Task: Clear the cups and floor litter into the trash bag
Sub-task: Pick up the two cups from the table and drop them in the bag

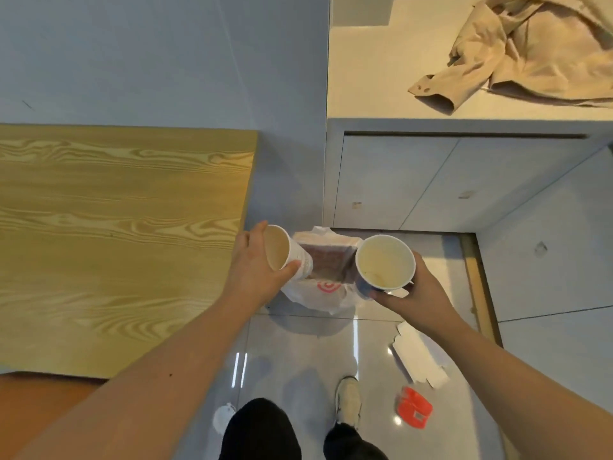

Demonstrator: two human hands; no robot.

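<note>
My left hand (257, 263) grips a white paper cup (287, 252), tilted so its mouth faces me, just above the left edge of the trash bag. My right hand (421, 290) holds a wider paper cup (384, 262) with a blue base, upright, over the bag's right edge. The white trash bag (326, 293) with a red logo stands open on the floor between the two cups. Floor litter lies to the right: a flattened white carton (419, 355) and a crushed red package (413, 406). A white round lid (224, 418) lies near my left leg.
A wooden table (116, 244) fills the left side. A white cabinet (447, 180) stands behind the bag, with a beige coat (524, 51) on its top. My shoe (348, 400) and dark trouser legs are on the glossy tiled floor.
</note>
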